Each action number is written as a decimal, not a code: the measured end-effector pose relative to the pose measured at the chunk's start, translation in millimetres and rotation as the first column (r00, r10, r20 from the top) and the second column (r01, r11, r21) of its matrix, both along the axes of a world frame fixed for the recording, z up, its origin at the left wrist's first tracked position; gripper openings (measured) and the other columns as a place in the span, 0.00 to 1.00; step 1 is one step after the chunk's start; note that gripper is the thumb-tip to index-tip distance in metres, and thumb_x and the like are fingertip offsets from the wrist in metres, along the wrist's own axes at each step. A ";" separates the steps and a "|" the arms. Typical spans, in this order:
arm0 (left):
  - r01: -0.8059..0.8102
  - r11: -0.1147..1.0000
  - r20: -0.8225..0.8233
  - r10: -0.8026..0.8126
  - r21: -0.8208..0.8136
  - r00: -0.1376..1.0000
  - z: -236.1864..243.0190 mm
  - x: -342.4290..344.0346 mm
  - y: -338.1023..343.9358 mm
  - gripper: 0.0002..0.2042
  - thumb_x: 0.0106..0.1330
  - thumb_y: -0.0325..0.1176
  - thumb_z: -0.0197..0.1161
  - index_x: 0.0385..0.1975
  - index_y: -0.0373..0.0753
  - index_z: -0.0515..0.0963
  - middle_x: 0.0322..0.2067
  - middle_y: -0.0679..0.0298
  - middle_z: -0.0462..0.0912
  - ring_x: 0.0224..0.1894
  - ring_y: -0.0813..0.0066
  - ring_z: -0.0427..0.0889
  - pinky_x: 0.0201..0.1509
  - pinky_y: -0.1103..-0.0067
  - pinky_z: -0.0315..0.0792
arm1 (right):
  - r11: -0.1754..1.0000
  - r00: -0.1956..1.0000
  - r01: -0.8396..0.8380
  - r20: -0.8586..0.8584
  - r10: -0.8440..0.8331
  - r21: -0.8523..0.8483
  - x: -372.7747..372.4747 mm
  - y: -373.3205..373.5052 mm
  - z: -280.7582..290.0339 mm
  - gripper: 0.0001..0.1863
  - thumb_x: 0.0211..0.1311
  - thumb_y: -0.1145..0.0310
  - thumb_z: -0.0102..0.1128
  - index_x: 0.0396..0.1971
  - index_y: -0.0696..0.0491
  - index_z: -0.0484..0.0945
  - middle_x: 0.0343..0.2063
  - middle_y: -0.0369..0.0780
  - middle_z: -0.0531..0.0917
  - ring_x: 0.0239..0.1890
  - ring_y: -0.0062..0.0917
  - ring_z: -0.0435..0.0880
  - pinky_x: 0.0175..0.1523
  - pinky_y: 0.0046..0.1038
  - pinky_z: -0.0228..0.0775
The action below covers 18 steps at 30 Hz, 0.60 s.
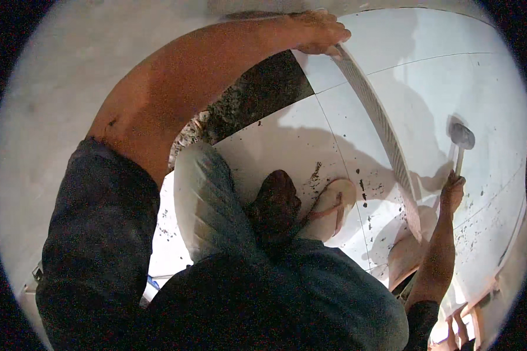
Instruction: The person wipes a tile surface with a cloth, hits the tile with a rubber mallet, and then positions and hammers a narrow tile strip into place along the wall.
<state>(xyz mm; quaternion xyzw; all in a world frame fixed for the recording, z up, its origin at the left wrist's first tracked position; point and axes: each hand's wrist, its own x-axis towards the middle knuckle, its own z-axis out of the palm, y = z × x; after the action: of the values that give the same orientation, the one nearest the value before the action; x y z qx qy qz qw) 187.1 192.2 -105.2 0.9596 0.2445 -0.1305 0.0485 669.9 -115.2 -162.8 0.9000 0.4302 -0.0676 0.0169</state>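
I'm looking straight down at a tiling job on the floor. The left hand (317,30) is up at the top of the view, fingers curled over the upper edge of a large white tile (380,123) that stands on its edge, tilted, so I see mostly its ribbed grey underside running in a long curve from that hand down toward the lower right. The grip is closed on the tile's top corner. The right hand (452,190) is wrapped around the pale handle of a rubber mallet (461,139), its grey head pointing up and away, hovering just beyond the raised tile, over the laid tiles. I can't tell whether the head touches the floor.

The tile's face looks glossy white where it catches the light; its back is grooved and dull, with a darker lower end near the knee.

Below it, the tiled floor (287,140) is white and shiny, with thin joint lines and a scatter of dark mortar specks. A patch of rough dark mortar bed (257,96) lies bare beside the laid tiles, under the left forearm. A foot in a pale flip-flop (328,207) rests on the tiles, near the tile's lower end. Grey trousers and a dark sleeve fill the lower view. A pale wall (52,88) takes up the left side.
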 end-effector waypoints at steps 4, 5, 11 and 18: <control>-0.006 0.999 0.199 -0.001 0.034 0.980 -25.4 -9.9 0.1 0.20 0.59 0.50 0.63 0.44 0.42 0.72 0.41 0.61 0.78 0.49 0.58 0.76 0.55 0.63 0.69 | 1.000 0.978 -0.013 0.207 0.017 -0.018 -29.3 21.7 3.1 0.31 0.65 0.43 0.49 0.50 0.58 0.70 0.43 0.53 0.79 0.50 0.48 0.76 0.51 0.45 0.69; 0.004 0.998 0.271 -0.021 0.063 0.962 -29.1 -20.3 0.3 0.20 0.59 0.50 0.62 0.43 0.43 0.71 0.40 0.62 0.77 0.48 0.58 0.76 0.54 0.63 0.69 | 0.999 0.931 0.004 0.365 0.013 -0.045 -68.7 38.4 20.0 0.34 0.64 0.41 0.50 0.55 0.58 0.69 0.49 0.51 0.78 0.56 0.46 0.72 0.56 0.42 0.67; -0.183 0.955 0.592 0.011 0.232 0.806 -45.1 -16.4 -31.7 0.27 0.59 0.47 0.63 0.54 0.42 0.67 0.59 0.57 0.68 0.64 0.56 0.65 0.68 0.61 0.58 | 0.880 0.754 -0.454 -0.466 0.463 0.139 -226.2 24.8 83.0 0.18 0.64 0.67 0.56 0.53 0.53 0.73 0.46 0.51 0.80 0.46 0.45 0.81 0.49 0.39 0.74; -0.634 0.766 0.367 0.624 -0.108 0.690 -100.7 -6.8 -196.1 0.38 0.63 0.54 0.55 0.66 0.32 0.56 0.69 0.44 0.49 0.71 0.46 0.46 0.71 0.49 0.37 | 0.910 0.785 -0.318 -0.464 0.410 0.267 -184.6 19.6 88.4 0.11 0.69 0.66 0.51 0.42 0.58 0.75 0.28 0.55 0.81 0.29 0.48 0.80 0.35 0.36 0.71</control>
<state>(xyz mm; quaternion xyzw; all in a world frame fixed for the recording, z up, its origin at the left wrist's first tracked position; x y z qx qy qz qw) 180.2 -3.8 -205.9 0.8244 0.5454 0.0868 0.1238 485.3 -95.6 -74.4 0.7469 0.5892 -0.2610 -0.1637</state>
